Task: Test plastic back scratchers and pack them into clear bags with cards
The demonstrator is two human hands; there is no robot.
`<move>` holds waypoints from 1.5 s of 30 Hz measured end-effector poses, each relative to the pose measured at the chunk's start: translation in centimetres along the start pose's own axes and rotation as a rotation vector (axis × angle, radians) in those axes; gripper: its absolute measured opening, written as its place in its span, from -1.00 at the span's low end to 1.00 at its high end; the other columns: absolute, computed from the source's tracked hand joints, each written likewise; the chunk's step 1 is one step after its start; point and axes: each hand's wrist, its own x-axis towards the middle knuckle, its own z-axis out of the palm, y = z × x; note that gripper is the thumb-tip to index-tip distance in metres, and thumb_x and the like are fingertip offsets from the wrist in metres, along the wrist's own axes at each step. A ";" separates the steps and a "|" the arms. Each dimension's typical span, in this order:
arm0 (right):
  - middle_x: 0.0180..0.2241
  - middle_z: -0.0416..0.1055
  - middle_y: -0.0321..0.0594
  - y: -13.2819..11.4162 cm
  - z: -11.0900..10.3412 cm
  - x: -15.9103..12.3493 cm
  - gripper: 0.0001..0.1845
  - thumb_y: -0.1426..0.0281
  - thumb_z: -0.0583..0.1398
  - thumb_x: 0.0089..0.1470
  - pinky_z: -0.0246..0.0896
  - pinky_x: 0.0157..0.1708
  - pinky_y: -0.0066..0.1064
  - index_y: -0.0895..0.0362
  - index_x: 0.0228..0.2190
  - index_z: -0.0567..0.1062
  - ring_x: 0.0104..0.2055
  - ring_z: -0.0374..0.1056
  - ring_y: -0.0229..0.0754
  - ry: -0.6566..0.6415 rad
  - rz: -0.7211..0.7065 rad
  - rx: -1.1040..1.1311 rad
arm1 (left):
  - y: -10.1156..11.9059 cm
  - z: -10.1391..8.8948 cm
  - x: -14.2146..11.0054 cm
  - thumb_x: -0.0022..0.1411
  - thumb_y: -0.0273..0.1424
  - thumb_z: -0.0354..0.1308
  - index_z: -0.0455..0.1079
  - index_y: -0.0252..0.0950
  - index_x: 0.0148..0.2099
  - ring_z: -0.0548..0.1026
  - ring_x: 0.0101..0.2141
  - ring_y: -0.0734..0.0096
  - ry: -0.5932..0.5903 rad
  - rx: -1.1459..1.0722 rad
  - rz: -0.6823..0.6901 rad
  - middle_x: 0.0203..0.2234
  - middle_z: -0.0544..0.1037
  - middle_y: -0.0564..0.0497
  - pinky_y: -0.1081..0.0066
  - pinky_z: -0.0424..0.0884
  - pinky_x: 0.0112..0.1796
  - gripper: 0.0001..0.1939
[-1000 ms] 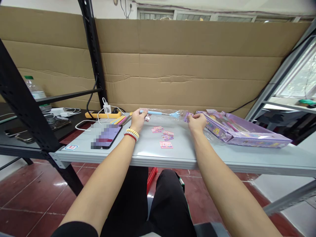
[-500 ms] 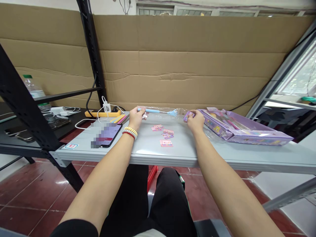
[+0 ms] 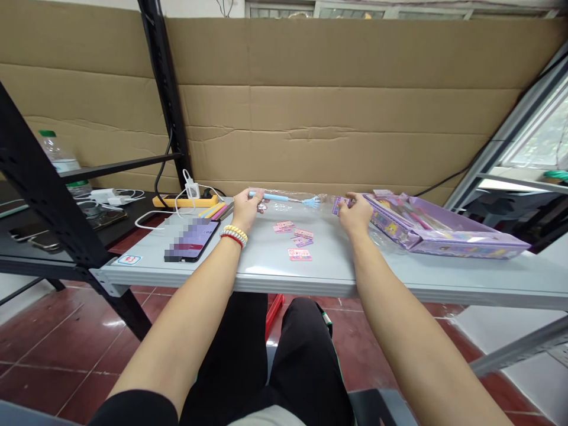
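Observation:
My left hand [image 3: 245,212] is closed around the handle end of a light-blue stick with a small fork-like, hand-shaped tip [image 3: 312,202], like a back scratcher. A small shiny silver-pink piece [image 3: 261,207] shows just below its fingers. Clear plastic film lies around the stick. My right hand [image 3: 356,215] pinches a small purple printed card [image 3: 339,205], beside the left end of the purple box. Between my hands, several small pink and purple cards [image 3: 300,254] lie flat on the grey table [image 3: 328,266].
An open purple box [image 3: 465,245] with packaged items stands on the right. To the left lie a phone [image 3: 195,239], several coloured pens [image 3: 215,210], a yellow power strip [image 3: 184,202] and white cables. A black shelf post [image 3: 166,89] rises before the cardboard wall [image 3: 310,106].
The view has shifted slightly. My right hand has moved a little to the right, turning the purple card slightly. My left hand keeps nearly the same place.

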 end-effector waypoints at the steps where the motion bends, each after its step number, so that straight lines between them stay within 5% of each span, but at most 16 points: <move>1: -0.36 0.49 -0.04 0.0 0.0 0.1 -0.66 0.42 0.16 -0.15 0.12 -0.06 -0.17 0.25 -0.25 0.50 -0.26 0.35 -0.03 0.007 0.016 0.004 | 0.0 0.0 0.0 0.05 -0.32 0.21 0.33 -0.34 -0.41 0.33 -0.67 0.58 -0.001 0.000 0.004 -0.69 0.31 0.16 0.53 0.29 -0.64 -0.81; 7: -0.45 0.48 -0.12 0.2 -0.2 0.6 -0.79 0.42 0.24 -0.23 0.18 -0.14 -0.25 0.22 -0.42 0.51 -0.36 0.37 -0.10 0.015 0.140 0.080 | 0.2 0.0 -0.1 0.07 -0.33 0.20 0.33 -0.34 -0.41 0.32 -0.69 0.59 0.001 -0.010 0.016 -0.69 0.33 0.15 0.53 0.29 -0.66 -0.82; 18: -0.45 0.47 -0.14 0.3 0.0 0.4 -0.87 0.44 0.20 -0.20 0.20 -0.13 -0.21 0.17 -0.47 0.49 -0.32 0.37 -0.08 0.050 0.075 -0.008 | 0.0 0.0 0.0 0.04 -0.34 0.21 0.33 -0.34 -0.41 0.34 -0.68 0.55 -0.018 -0.053 0.020 -0.69 0.34 0.13 0.51 0.29 -0.66 -0.83; 28: -0.68 0.31 -0.38 0.5 0.1 0.5 -0.60 0.37 0.40 -0.56 0.22 -0.57 -0.40 0.14 -0.60 0.35 -0.60 0.29 -0.24 0.017 0.211 0.421 | 0.0 -0.1 0.1 0.07 -0.35 0.21 0.32 -0.34 -0.42 0.31 -0.70 0.58 0.003 -0.061 0.003 -0.70 0.35 0.14 0.51 0.29 -0.66 -0.83; 33: -0.64 0.30 -0.40 0.5 0.7 0.5 -0.61 0.37 0.37 -0.47 0.32 -0.58 -0.40 0.16 -0.50 0.37 -0.57 0.30 -0.28 -0.124 0.215 0.706 | 0.3 -0.1 0.0 0.07 -0.39 0.21 0.30 -0.33 -0.44 0.29 -0.71 0.59 0.029 -0.110 -0.013 -0.72 0.30 0.16 0.52 0.28 -0.67 -0.84; 45: -0.56 0.34 -0.37 -0.7 0.0 -0.3 -0.61 0.35 0.41 -0.39 0.45 -0.59 -0.39 0.17 -0.50 0.35 -0.51 0.32 -0.31 -0.251 0.250 0.884 | 0.9 0.0 -0.2 0.08 -0.35 0.23 0.27 -0.32 -0.44 0.33 -0.68 0.59 0.092 -0.114 -0.097 -0.68 0.32 0.15 0.54 0.29 -0.66 -0.79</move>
